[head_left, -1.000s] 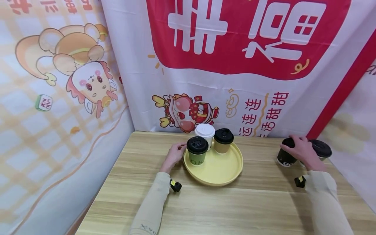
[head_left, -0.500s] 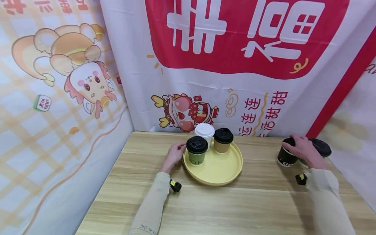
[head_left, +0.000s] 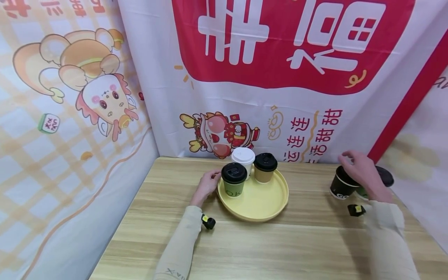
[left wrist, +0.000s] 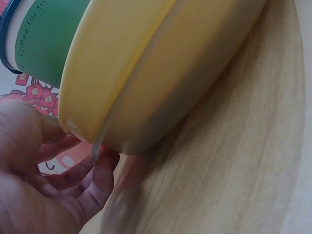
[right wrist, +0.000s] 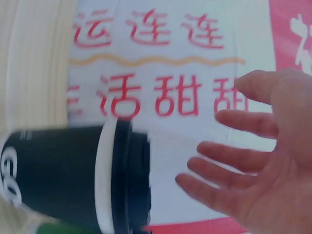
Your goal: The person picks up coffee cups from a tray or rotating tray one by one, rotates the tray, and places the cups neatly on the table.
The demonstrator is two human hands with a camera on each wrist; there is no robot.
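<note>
My left hand (head_left: 206,186) holds the left rim of a round yellow tray (head_left: 260,208); in the left wrist view its fingers (left wrist: 102,180) curl at the tray's edge. On the tray stand a green paper coffee cup (head_left: 233,188) with a black lid, a white-lidded cup (head_left: 244,156) and a brown cup (head_left: 264,175) with a black lid. My right hand (head_left: 364,171) is raised above a black coffee cup (head_left: 342,186) at the far right. The right wrist view shows its fingers (right wrist: 234,156) spread, apart from the cup's lid.
Partly behind my right hand, another cup with a dark lid (head_left: 385,177) stands beside the black one. Printed cloth (head_left: 164,97) hangs along the back of the wooden table (head_left: 266,249) and on both sides.
My right hand has come up off the black cup's lid, and its fingers have spread. The black cup stays upright on the table. My left hand and the tray look nearly unmoved.
</note>
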